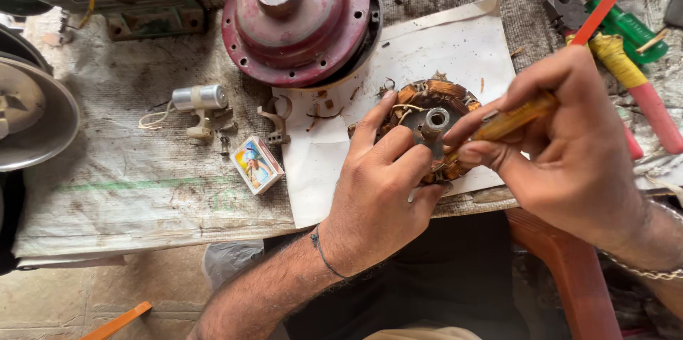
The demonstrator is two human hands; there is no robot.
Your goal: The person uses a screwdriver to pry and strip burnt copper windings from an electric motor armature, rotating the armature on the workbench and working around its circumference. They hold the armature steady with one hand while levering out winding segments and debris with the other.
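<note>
My left hand (377, 190) presses down the round, heavy-looking copper-wire motor coil (427, 126) on the white paper (455, 48) on the desk, best held by its stiff rim, while my right hand (562, 141) fingers pinch a yellow-handled screwdriver (516, 118).

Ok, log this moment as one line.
left hand: steadying copper-wound stator | right hand: holding amber-handled tool at stator | under: white paper sheet

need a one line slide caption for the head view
Left hand steadies a copper-wound stator on white paper while the right hand works an amber-handled tool at it.
</note>
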